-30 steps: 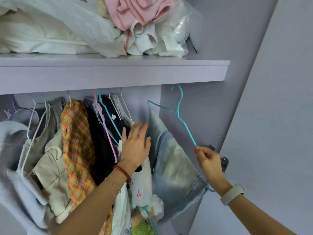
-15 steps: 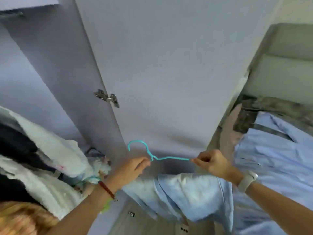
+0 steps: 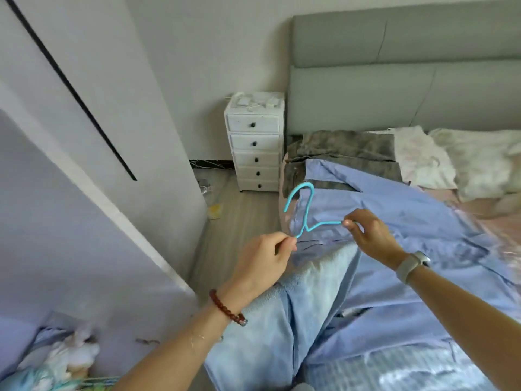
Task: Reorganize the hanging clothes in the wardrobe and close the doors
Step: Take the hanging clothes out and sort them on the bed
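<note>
A turquoise wire hanger (image 3: 306, 204) is held over the edge of the bed, its hook pointing up and left. My left hand (image 3: 265, 258) pinches its left shoulder and my right hand (image 3: 369, 235) pinches its right shoulder. A pale blue denim garment (image 3: 304, 306) hangs from it below my hands and drapes down toward me. A light blue shirt (image 3: 408, 221) lies spread on the bed (image 3: 493, 218) under the hanger. The open wardrobe door (image 3: 70, 221) stands at the left. The wardrobe's hanging clothes are out of view.
A white chest of small drawers (image 3: 255, 142) stands by the grey headboard (image 3: 394, 66). A grey folded garment (image 3: 346, 148) and white bedding (image 3: 479, 162) lie further up the bed. Wooden floor (image 3: 234, 221) runs between door and bed. Soft items (image 3: 62, 359) sit low at the left.
I have turned from the wardrobe rail to the bed, carrying the hanger with the denim garment off the rail. My left hand left the hanging clothes and took the hanger's left side.
</note>
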`<state>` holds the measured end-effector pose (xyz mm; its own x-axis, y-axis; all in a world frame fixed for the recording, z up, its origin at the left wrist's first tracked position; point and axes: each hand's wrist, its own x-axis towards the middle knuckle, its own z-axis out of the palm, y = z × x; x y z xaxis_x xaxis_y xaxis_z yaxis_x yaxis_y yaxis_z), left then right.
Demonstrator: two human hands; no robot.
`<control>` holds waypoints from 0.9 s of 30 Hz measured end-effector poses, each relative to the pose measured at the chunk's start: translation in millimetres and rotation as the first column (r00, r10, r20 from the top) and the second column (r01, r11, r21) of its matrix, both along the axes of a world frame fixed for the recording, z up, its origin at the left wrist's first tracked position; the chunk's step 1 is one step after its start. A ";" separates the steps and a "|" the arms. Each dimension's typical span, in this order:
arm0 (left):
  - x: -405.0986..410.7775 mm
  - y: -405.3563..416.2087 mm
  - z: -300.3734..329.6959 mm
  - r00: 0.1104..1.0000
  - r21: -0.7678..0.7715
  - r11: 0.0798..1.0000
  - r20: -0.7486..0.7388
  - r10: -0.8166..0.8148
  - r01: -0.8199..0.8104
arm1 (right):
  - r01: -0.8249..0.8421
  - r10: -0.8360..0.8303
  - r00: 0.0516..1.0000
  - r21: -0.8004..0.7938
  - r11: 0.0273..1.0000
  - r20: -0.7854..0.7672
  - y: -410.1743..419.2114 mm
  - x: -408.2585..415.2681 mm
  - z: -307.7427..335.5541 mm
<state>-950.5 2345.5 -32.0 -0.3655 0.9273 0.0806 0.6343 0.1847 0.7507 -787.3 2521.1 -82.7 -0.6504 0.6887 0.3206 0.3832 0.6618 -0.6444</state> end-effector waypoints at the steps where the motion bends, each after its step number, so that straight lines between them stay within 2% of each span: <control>1: 6.1 17.9 3.1 1.000 -0.011 1.000 -0.026 -0.008 0.007 | 0.039 -0.039 0.999 -0.010 0.999 -0.017 10.8 8.5 -1.6; 5: 17.9 81.4 15.3 0.990 -0.030 0.999 -0.137 0.034 -0.038 | 0.171 -0.173 0.984 -0.044 0.984 -0.052 51.6 32.9 -4.3; 9: 8.4 141.0 32.4 0.941 0.105 0.990 -0.313 0.126 -0.097 | 0.335 -0.336 0.938 -0.025 0.942 -0.083 93.8 36.0 3.9; 13: -22.1 189.9 44.8 0.935 0.240 0.963 -0.298 0.192 -0.121 | 0.252 -0.250 0.968 0.064 0.966 -0.035 125.7 26.7 31.5; 17: -57.8 232.4 50.8 0.898 0.304 0.934 -0.334 0.287 -0.186 | 0.133 -0.133 0.991 0.301 0.944 -0.022 145.0 4.6 51.4; 20: -86.2 268.2 63.1 0.874 0.378 0.901 -0.338 0.349 -0.213 | 0.132 -0.104 0.984 0.197 0.971 -0.144 157.7 -29.0 59.8; 25: -125.5 346.2 79.4 0.850 0.546 0.811 -0.307 0.429 -0.212 | 0.190 -0.181 0.928 -0.005 0.982 -0.326 207.5 -83.1 72.5; 27: -138.3 386.3 74.7 0.859 0.525 0.825 -0.306 0.412 -0.209 | 0.211 -0.230 0.894 -0.092 0.973 -0.385 230.6 -102.3 69.2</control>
